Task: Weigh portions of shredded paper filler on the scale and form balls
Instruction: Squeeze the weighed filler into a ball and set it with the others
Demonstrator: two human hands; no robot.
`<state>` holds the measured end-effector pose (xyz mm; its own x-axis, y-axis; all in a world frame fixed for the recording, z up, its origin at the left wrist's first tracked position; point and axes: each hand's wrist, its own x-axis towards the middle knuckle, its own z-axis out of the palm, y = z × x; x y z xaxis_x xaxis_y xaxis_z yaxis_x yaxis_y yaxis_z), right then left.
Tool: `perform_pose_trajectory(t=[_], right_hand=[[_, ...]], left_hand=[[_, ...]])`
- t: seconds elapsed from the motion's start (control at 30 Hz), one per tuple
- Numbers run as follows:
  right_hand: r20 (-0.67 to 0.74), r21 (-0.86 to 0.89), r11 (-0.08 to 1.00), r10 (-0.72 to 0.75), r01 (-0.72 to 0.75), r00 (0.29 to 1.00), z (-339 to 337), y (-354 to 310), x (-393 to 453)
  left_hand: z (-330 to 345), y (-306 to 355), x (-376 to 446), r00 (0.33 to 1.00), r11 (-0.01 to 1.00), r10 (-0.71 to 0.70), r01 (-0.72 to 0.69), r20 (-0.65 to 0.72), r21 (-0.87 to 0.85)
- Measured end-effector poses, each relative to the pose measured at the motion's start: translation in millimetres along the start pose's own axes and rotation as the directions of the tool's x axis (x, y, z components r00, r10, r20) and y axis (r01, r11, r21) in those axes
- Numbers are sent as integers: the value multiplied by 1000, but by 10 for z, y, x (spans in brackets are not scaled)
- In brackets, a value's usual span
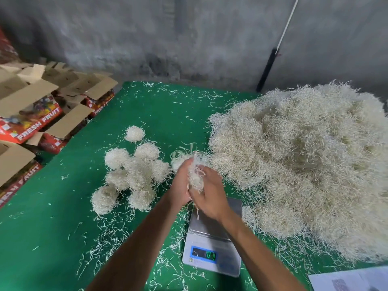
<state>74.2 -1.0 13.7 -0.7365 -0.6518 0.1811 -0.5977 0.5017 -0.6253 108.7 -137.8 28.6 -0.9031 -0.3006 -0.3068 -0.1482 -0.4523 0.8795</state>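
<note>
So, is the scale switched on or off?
On: the scale shows lit green digits on its display, though unreadable.

I see a green mat [63,238] carrying a big filler pile [304,164] at right, a cluster of balls [134,173] left of centre, a scale [212,248] in front, loose shreds [109,232] scattered about, and a paper sheet [352,279] at the near right corner.

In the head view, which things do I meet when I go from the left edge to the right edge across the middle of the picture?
Fruit boxes → finished balls → both hands pressing one portion → big loose pile.
</note>
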Motion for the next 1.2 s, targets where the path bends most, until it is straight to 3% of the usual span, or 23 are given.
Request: perform_pose_trajectory(t=[0.1,0.13,0.17,0.2,0.27,0.33,0.4,0.5,0.53,0.6,0.67,0.7,0.77,0.87,0.93,1.0,1.1,1.17,1.2], right_hand=[[-133,62,991,-108,117,985,42,-168,-27],[-195,62,992,-99,113,976,25,-204,15],[-238,68,995,-55,73,970,-19,-232,70],[-256,89,996,21,2,966,-97,-254,124],[-237,230,968,158,-103,958,-320,-250,201],[-201,370,922,203,-118,958,-495,-226,261],[-207,387,918,176,-85,962,-560,-247,308],[-183,389,909,237,-151,954,-476,-324,325],[-183,458,869,299,-188,937,-453,-309,332],[-188,694,689,452,-208,872,-456,-257,352],[-177,795,564,569,-224,803,-462,-212,379],[-177,783,575,572,-238,801,-435,-195,379],[-218,689,697,459,-198,861,-339,-278,316],[-262,226,968,164,-105,951,-187,-277,163],[-215,-28,996,80,-88,973,-166,-260,109],[-214,18,996,88,-86,973,-190,-360,93],[-261,-12,1000,-5,2,965,-232,-435,174],[-218,3,1000,-1,2,976,-396,-311,298],[-188,89,995,62,-46,980,-516,-237,333]], left_hand=[[59,-88,-117,995,994,-102,102,14,-41],[55,-171,-159,993,994,-106,105,-46,-20],[122,-157,-205,993,994,-112,112,27,13],[239,-47,-256,970,988,-149,154,193,-7],[375,158,-237,916,949,-221,281,335,-142],[411,261,-207,905,941,-237,304,352,-148],[383,202,-208,874,902,-244,364,420,-234],[316,54,-199,889,850,-202,368,412,-378],[290,46,-210,889,852,-180,355,422,-384],[220,59,-244,852,836,-126,367,508,-408],[194,34,-224,822,805,-209,452,529,-384],[238,19,-192,826,816,-287,476,484,-328],[407,48,-157,883,875,-303,406,358,-263],[450,81,-42,962,906,-246,272,119,-324],[328,26,22,976,925,-215,216,38,-314],[299,10,16,987,949,-158,141,-38,-283],[347,-11,-47,988,967,-126,142,87,-209],[322,119,-132,942,913,-208,284,263,-294],[274,196,-172,931,888,-247,328,269,-321]])
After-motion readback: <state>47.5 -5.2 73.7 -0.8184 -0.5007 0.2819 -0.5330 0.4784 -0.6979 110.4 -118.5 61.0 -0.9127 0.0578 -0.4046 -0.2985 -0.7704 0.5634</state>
